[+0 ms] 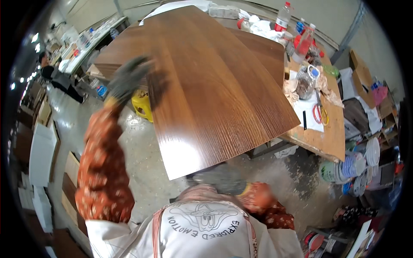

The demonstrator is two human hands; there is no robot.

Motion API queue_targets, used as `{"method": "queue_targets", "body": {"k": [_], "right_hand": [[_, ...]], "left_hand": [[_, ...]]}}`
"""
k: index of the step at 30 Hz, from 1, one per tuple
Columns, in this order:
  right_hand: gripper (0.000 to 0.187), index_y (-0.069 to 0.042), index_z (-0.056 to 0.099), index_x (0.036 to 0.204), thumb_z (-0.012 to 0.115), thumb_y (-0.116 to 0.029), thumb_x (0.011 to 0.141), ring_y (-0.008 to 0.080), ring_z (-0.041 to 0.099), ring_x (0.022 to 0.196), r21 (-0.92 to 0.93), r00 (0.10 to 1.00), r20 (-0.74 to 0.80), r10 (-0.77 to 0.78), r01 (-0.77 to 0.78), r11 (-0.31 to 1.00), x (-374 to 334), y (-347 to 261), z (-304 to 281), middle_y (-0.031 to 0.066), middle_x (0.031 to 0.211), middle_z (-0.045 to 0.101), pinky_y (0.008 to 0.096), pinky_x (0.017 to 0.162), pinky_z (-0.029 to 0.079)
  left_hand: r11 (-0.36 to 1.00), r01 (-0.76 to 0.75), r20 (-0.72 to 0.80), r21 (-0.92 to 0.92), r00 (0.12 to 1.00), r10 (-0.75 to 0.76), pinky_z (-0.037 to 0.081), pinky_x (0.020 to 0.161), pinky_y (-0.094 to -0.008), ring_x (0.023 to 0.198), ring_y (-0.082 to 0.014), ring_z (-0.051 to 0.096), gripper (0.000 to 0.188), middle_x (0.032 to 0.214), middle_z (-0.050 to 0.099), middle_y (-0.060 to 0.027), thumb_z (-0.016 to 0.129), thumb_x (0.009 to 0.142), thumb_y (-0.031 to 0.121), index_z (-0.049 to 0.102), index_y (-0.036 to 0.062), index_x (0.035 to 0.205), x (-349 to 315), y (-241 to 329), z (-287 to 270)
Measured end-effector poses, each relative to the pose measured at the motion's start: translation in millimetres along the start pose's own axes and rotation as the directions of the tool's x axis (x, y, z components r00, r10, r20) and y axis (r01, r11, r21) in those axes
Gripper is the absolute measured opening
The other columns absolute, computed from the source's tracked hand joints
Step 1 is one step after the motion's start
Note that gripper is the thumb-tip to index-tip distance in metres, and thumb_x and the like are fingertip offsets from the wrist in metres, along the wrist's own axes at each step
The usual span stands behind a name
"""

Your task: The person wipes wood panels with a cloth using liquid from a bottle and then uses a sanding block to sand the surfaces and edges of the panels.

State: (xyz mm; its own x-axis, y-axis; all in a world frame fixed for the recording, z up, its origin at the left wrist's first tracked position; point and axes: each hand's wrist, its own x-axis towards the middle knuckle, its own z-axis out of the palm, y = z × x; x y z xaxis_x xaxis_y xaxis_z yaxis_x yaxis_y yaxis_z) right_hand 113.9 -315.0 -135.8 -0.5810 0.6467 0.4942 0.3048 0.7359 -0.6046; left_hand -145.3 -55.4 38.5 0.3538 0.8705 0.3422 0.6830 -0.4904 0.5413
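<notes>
A large brown wood-grain board [215, 86] lies tilted across the table in front of me, its glossy near corner reaching toward my body. My left hand [131, 77], in a dark grey glove, is at the board's left edge. It is blurred by motion, its fingers appear stretched out, and a dark reflection or shadow shows on the board beside it. Close to my waist, just below the board's near edge, is my gloved right hand [219, 179]. Its fingers are smeared, so whether it touches the board cannot be made out. Both forearms wear orange patterned sleeves.
More brown boards [262, 47] lie beneath. On the wooden table [333, 139] at right are scissors [318, 112], a plastic jar [306, 81] and bottles [304, 43]. A yellow stool [142, 105] stands left. Stacked buckets [352, 165] are at right; a person [60, 77] stands far left.
</notes>
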Motion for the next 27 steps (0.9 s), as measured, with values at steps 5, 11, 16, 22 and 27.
{"method": "queue_targets", "body": {"k": [5, 11, 16, 22, 27], "right_hand": [[0.021, 0.001, 0.058, 0.106, 0.056, -0.005, 0.086, 0.0193, 0.061, 0.087, 0.225, 0.589, -0.514, 0.624, -0.609, 0.760, -119, 21, -103, 0.0074, 0.095, 0.063, 0.0288, 0.076, 0.051], [0.038, 0.001, 0.044, 0.132, 0.040, -0.013, 0.097, 0.0207, 0.044, 0.125, 0.367, 0.232, -0.878, 0.419, -0.236, 0.900, -93, 28, -175, 0.0111, 0.139, 0.042, 0.0314, 0.091, 0.050], [0.035, -0.002, 0.054, 0.123, 0.047, -0.018, 0.092, 0.0223, 0.056, 0.111, -0.138, 0.500, -0.782, 0.371, -0.720, 0.680, -19, 35, -152, 0.0122, 0.118, 0.060, 0.0325, 0.098, 0.042], [0.029, -0.007, 0.063, 0.113, 0.053, -0.018, 0.088, 0.0257, 0.050, 0.119, -0.169, 0.544, -0.808, 0.226, -0.581, 0.796, 18, -27, -87, 0.0116, 0.118, 0.059, 0.0409, 0.107, 0.032], [0.028, -0.007, 0.063, 0.112, 0.053, -0.018, 0.088, 0.0295, 0.050, 0.119, -0.242, 0.596, -0.787, 0.160, -0.537, 0.808, 6, -25, -76, 0.0140, 0.119, 0.058, 0.0459, 0.106, 0.032]], "left_hand": [[0.680, 0.362, -0.086, -0.637, 0.844, -0.529, 0.048, 0.085, -0.0262, 0.100, -0.0171, 0.060, 0.038, 0.113, 0.063, -0.0095, 0.047, 0.096, 0.029, 0.057, 0.0012, 0.120, -257, -197, -72], [0.156, 0.465, 0.368, -0.872, 0.830, -0.419, 0.044, 0.092, -0.0396, 0.105, -0.0256, 0.058, 0.057, 0.116, 0.061, -0.0123, 0.036, 0.095, 0.051, 0.052, 0.0056, 0.126, -248, -32, 34], [0.240, 0.374, 0.171, -0.896, 0.790, -0.589, 0.045, 0.093, -0.0376, 0.098, -0.0232, 0.060, 0.032, 0.111, 0.063, -0.0138, 0.050, 0.090, 0.021, 0.061, 0.0007, 0.111, -207, 36, 84], [-0.140, 0.300, 0.327, -0.944, 0.779, -0.534, 0.048, 0.093, -0.0398, 0.097, -0.0285, 0.061, 0.027, 0.102, 0.065, -0.0182, 0.050, 0.083, 0.010, 0.063, -0.0045, 0.100, -231, -41, 22], [0.043, 0.107, 0.064, -0.993, 0.819, -0.570, 0.051, 0.088, -0.0415, 0.097, -0.0289, 0.062, 0.028, 0.106, 0.064, -0.0195, 0.052, 0.084, 0.013, 0.063, -0.0051, 0.102, -260, -22, 22]]}}
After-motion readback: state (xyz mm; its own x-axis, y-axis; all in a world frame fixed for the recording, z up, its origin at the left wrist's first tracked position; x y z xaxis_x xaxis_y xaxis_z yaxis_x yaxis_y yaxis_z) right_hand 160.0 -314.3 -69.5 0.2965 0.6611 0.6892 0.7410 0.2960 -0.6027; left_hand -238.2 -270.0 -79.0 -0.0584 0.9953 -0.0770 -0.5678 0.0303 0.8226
